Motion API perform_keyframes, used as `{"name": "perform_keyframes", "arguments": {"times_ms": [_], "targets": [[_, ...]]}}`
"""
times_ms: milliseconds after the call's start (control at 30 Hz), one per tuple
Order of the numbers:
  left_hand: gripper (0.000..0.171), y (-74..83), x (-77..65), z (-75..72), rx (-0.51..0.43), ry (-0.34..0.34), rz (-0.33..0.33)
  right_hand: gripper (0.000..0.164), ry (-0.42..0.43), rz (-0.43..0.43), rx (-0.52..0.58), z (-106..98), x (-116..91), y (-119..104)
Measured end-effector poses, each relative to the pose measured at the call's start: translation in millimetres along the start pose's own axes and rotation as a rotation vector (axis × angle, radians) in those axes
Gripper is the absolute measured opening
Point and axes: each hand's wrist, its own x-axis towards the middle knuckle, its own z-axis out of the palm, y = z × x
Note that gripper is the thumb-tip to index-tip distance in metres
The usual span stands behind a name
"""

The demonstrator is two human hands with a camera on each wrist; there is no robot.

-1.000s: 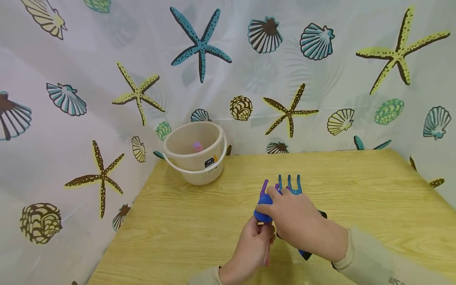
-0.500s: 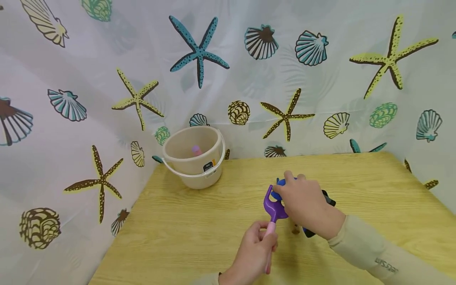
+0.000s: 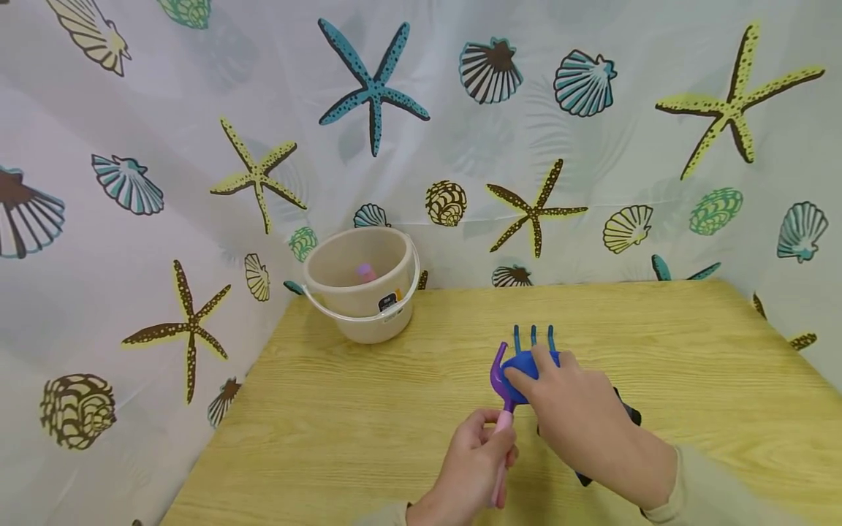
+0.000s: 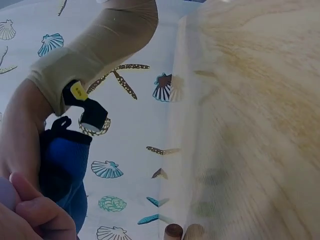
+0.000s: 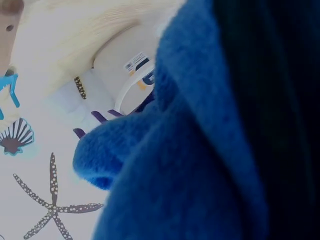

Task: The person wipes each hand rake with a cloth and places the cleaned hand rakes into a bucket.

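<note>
My left hand (image 3: 470, 456) holds a small purple hand rake (image 3: 497, 376) by its pink handle (image 3: 503, 422), tines pointing away. My right hand (image 3: 585, 409) grips a blue fluffy cloth (image 3: 516, 391), pressed round the rake's head and covering most of its tines. In the right wrist view the cloth (image 5: 165, 170) fills much of the frame, with purple tines (image 5: 98, 116) poking out beyond it. The left wrist view shows the cloth (image 4: 70, 165) hanging below the right hand, with a black edge and loop. My left fingers (image 4: 42, 212) are curled round the handle there.
A blue rake (image 3: 516, 340) lies on the wooden table (image 3: 342, 431) behind the cloth, partly hidden. Back left stands a beige bucket (image 3: 349, 305) with a white handle and a pink and lilac object (image 3: 365, 272) inside. A shell-patterned curtain (image 3: 460, 146) encloses the table.
The right hand with the cloth has moved from the lower head of the purple rake out to its tines, then back over the head. The left hand keeps its grip on the handle.
</note>
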Motion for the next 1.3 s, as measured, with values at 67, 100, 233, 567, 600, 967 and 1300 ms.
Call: {"name": "perform_keyframes", "arguments": {"times_ms": [67,100,233,567,600,967,1300], "targets": [[0.023,0.8,1.9,-1.5,0.003,0.006,-0.009,0.058,-0.003,-0.007,0.007,-1,-3,-2],[0.025,1.3,2.6,-2.4,0.005,0.003,-0.008,0.059,-0.006,-0.001,0.007,-2,-4,-2],[0.024,2.4,1.3,-2.7,-0.004,-0.013,0.007,0.058,0.025,0.028,-0.004,4,1,8],[0.023,-1.3,-2.9,0.2,-0.006,0.011,0.023,0.048,0.002,0.098,-0.033,13,11,22],[0.023,-1.2,-1.9,-0.4,-0.004,0.02,0.023,0.048,-0.013,0.091,-0.029,11,10,18],[0.025,3.6,1.6,-4.7,-0.003,0.026,0.032,0.048,0.016,0.087,-0.005,6,13,10],[0.025,0.6,-0.3,-5.6,-0.026,0.037,0.005,0.041,-0.093,0.109,0.045,9,25,13]]}}
